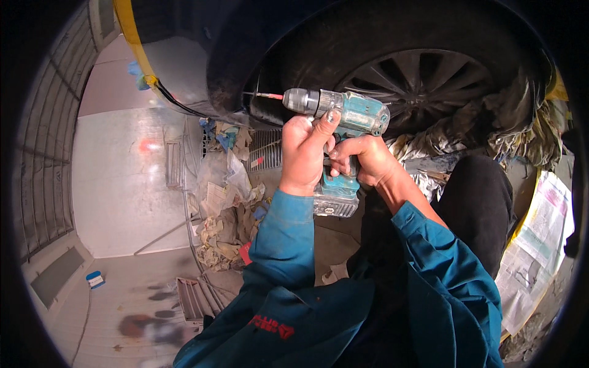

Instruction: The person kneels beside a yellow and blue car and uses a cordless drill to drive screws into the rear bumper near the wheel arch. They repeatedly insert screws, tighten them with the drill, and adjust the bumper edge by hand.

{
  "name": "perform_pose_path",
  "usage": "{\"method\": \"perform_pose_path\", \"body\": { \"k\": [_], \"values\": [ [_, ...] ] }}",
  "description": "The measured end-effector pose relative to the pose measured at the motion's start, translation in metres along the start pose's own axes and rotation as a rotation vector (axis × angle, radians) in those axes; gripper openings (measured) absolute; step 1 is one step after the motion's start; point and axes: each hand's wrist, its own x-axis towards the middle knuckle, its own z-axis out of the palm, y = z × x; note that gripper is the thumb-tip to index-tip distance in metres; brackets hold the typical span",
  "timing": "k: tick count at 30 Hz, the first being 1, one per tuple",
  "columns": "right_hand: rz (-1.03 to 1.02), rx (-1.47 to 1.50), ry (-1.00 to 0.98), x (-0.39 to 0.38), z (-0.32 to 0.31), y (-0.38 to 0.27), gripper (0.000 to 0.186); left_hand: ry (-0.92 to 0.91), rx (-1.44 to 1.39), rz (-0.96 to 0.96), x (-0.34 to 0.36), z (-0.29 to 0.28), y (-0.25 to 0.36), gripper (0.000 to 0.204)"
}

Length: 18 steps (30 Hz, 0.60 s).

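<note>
A teal and grey cordless drill (pixel 363 113) is held level in front of the car wheel (pixel 423 80), its chuck pointing left. My left hand (pixel 305 150) supports it from below behind the chuck, with the thumb up along its side. Around the handle, my right hand (pixel 371 158) is closed, its fingers near the trigger. A thin bit with a reddish part (pixel 270 95) sticks out of the chuck. The bit's tip is close to the edge of the dark bumper (pixel 230 73); I cannot tell whether they touch. The battery (pixel 336 199) hangs below my hands.
Crumpled paper and rags (pixel 224 236) lie on the floor to the left, beside a floor grate (pixel 264 147). Dirty plastic sheeting (pixel 466 135) bunches under the wheel. Newspaper (pixel 537 239) edged with yellow tape is at the right. My bent knee (pixel 478 205) is close to the wheel.
</note>
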Motion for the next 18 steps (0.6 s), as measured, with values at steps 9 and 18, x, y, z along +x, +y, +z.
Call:
{"method": "perform_pose_path", "body": {
  "k": [9,18],
  "values": [
    [0.038,0.029,0.002,0.0071,0.001,-0.0012,0.014,0.021,0.019,0.011,0.0036,-0.0041,0.0039,0.026],
    [0.011,0.003,0.007,0.0087,-0.0004,-0.0017,0.013,0.028,0.012,0.003,0.0046,-0.0076,0.0003,0.027]
  ]
}}
